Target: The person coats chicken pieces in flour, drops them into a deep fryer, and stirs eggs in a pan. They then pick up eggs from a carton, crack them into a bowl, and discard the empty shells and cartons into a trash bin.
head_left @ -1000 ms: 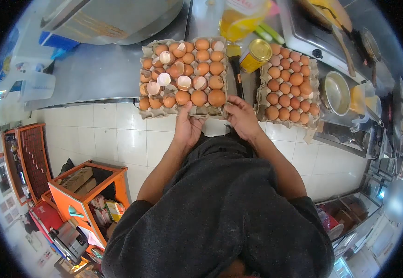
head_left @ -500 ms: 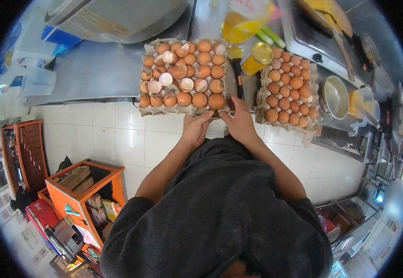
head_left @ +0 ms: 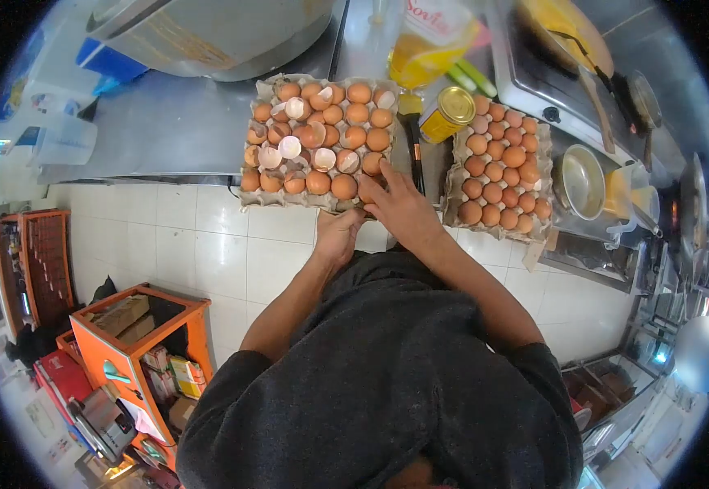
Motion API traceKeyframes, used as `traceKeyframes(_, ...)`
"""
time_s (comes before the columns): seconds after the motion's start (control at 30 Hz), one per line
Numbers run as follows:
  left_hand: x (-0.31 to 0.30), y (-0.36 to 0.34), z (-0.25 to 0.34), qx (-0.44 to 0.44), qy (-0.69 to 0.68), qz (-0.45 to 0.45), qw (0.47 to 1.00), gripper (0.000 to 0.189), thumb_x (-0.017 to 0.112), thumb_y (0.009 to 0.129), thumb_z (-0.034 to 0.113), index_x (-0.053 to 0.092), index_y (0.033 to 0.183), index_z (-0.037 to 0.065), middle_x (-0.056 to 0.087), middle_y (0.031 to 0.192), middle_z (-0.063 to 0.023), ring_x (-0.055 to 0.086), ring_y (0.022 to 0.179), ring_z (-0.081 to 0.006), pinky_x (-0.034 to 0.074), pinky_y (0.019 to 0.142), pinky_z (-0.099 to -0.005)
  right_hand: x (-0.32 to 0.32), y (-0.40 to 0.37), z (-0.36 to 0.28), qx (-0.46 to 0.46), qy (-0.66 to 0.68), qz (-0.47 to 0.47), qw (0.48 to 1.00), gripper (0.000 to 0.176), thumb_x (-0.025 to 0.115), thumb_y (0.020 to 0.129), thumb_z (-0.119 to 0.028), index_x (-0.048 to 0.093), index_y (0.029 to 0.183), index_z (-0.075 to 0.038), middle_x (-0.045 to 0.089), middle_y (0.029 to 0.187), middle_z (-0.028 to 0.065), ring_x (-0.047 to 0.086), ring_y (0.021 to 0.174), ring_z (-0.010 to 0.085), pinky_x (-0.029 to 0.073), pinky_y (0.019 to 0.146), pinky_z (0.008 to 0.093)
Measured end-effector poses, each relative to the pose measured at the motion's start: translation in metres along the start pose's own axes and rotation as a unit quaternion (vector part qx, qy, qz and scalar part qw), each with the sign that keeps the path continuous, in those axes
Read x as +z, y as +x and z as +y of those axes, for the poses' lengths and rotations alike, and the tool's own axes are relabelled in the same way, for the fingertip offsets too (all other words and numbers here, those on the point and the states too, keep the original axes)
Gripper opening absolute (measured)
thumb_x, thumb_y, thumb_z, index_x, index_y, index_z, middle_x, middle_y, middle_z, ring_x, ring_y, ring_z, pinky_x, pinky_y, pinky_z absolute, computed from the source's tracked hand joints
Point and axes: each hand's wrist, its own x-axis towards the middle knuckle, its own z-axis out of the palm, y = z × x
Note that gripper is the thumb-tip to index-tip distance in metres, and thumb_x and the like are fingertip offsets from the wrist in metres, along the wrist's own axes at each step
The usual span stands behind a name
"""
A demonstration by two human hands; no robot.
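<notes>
A carton tray [head_left: 248, 198] holds brown eggs and several broken shells at the counter's front edge. My left hand [head_left: 338, 236] is at the tray's near edge, its fingers closed and partly hidden under the rim. Over the tray's near right corner, my right hand [head_left: 399, 205] has its fingers curled round a brown egg [head_left: 367, 187], which they partly cover. A second carton tray [head_left: 452, 208] with brown eggs lies to the right. Between the trays are a yellow can [head_left: 446, 114] and a black-handled brush [head_left: 416, 151].
A large metal pot [head_left: 208, 41] stands at the back left. At the back right are a stove [head_left: 534, 90] and a wooden-handled pan [head_left: 570, 33]. A metal bowl [head_left: 583, 181] sits right of the second tray. An orange cabinet [head_left: 130, 350] stands lower left.
My right hand has moved from the tray's near edge onto the corner egg. My left hand has shifted slightly down and left. The whole view has shifted slightly.
</notes>
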Motion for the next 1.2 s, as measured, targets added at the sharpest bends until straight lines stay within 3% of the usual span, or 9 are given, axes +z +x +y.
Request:
traceKeyframes(0.3, 0.002, -0.001, 0.001, 0.004, -0.003, 0.01, 1.0, 0.022, 0.061, 0.082, -0.014, 0.062, 0.1, 0.0, 0.063, 0.085, -0.0014, 0.059, 0.074, -0.0119, 0.047, 0.066, -0.0267, 0.001, 0.002, 0.004, -0.033, -0.025, 0.008, 0.999, 0.06, 0.079, 0.084, -0.025, 0.054, 0.137, -0.011, 0.049, 0.141, 0.0237, 0.06, 0.119, 0.0382, 0.057, 0.094, 0.0415)
traceKeyframes(0.53, -0.004, -0.004, 0.005, -0.035, -0.009, 0.017, 0.999, 0.013, 0.064, 0.084, -0.012, 0.065, 0.093, -0.003, 0.067, 0.086, -0.006, 0.063, 0.074, -0.0138, 0.05, 0.068, -0.0276, 0.009, 0.001, 0.025, -0.01, 0.11, 0.013, 0.994, 0.062, 0.079, 0.085, -0.031, 0.055, 0.138, -0.011, 0.055, 0.14, 0.0205, 0.059, 0.118, 0.0422, 0.052, 0.101, 0.047)
traceKeyframes(0.9, -0.008, 0.002, -0.002, -0.032, 0.037, 0.001, 0.999, 0.026, 0.068, 0.085, -0.008, 0.062, 0.111, -0.007, 0.068, 0.099, -0.0093, 0.067, 0.089, -0.0178, 0.054, 0.079, -0.0301, 0.012, -0.002, 0.035, 0.072, 0.289, 0.036, 0.954, 0.06, 0.082, 0.086, -0.027, 0.057, 0.137, -0.009, 0.061, 0.133, 0.0225, 0.061, 0.119, 0.0412, 0.051, 0.102, 0.0448)
traceKeyframes(0.97, -0.007, 0.003, -0.002, -0.026, 0.036, 0.002, 0.999, 0.03, 0.069, 0.086, -0.007, 0.061, 0.115, -0.008, 0.069, 0.104, -0.011, 0.068, 0.094, -0.0194, 0.056, 0.084, -0.0312, 0.014, 0.0, 0.037, 0.115, 0.345, 0.029, 0.931, 0.055, 0.081, 0.088, -0.024, 0.058, 0.135, -0.005, 0.064, 0.129, 0.0201, 0.064, 0.117, 0.0331, 0.054, 0.098, 0.0401)
traceKeyframes(1.03, -0.011, 0.004, -0.002, -0.075, 0.06, -0.009, 0.995, 0.043, 0.069, 0.09, -0.004, 0.054, 0.13, -0.006, 0.066, 0.124, -0.015, 0.066, 0.114, -0.025, 0.055, 0.097, -0.0368, 0.008, 0.0, 0.035, 0.183, 0.408, 0.011, 0.894, 0.053, 0.079, 0.091, -0.025, 0.058, 0.133, -0.002, 0.064, 0.127, 0.018, 0.064, 0.116, 0.0282, 0.054, 0.096, 0.0383)
traceKeyframes(1.07, -0.01, 0.003, -0.001, -0.076, 0.06, -0.01, 0.995, 0.043, 0.069, 0.09, -0.004, 0.054, 0.13, -0.006, 0.066, 0.124, -0.015, 0.066, 0.114, -0.025, 0.055, 0.097, -0.0368, 0.004, 0.0, 0.034, 0.248, 0.467, -0.007, 0.849, 0.051, 0.077, 0.093, -0.026, 0.058, 0.132, 0.001, 0.065, 0.125, 0.0159, 0.064, 0.115, 0.0233, 0.054, 0.095, 0.0366)
traceKeyframes(1.1, -0.008, 0.003, 0.0, -0.084, 0.056, -0.009, 0.995, 0.044, 0.069, 0.091, -0.003, 0.054, 0.131, -0.006, 0.065, 0.126, -0.0155, 0.065, 0.116, -0.0256, 0.054, 0.1, -0.0381, 0.006, 0.0, 0.038, 0.25, 0.466, -0.006, 0.849, 0.051, 0.077, 0.093, -0.026, 0.058, 0.132, 0.001, 0.065, 0.125, 0.0159, 0.064, 0.115, 0.0233, 0.054, 0.095, 0.0366)
traceKeyframes(1.17, -0.004, 0.0, 0.002, -0.096, 0.052, -0.012, 0.994, 0.044, 0.069, 0.091, -0.002, 0.053, 0.132, -0.007, 0.064, 0.128, -0.0161, 0.064, 0.118, -0.0263, 0.053, 0.102, -0.0394, 0.006, 0.0, 0.046, 0.337, 0.563, 0.003, 0.755, 0.052, 0.071, 0.098, -0.035, 0.059, 0.13, 0.004, 0.064, 0.123, 0.0129, 0.062, 0.114, 0.0175, 0.052, 0.097, 0.0352)
traceKeyframes(1.2, -0.001, -0.001, 0.003, -0.101, 0.051, -0.016, 0.993, 0.039, 0.069, 0.092, 0.0, 0.055, 0.128, -0.01, 0.066, 0.123, -0.0171, 0.065, 0.116, -0.0266, 0.054, 0.104, -0.0404, 0.002, 0.0, 0.044, 0.34, 0.56, 0.007, 0.756, 0.052, 0.071, 0.098, -0.035, 0.059, 0.13, 0.004, 0.064, 0.123, 0.0129, 0.062, 0.114, 0.0175, 0.052, 0.097, 0.0352)
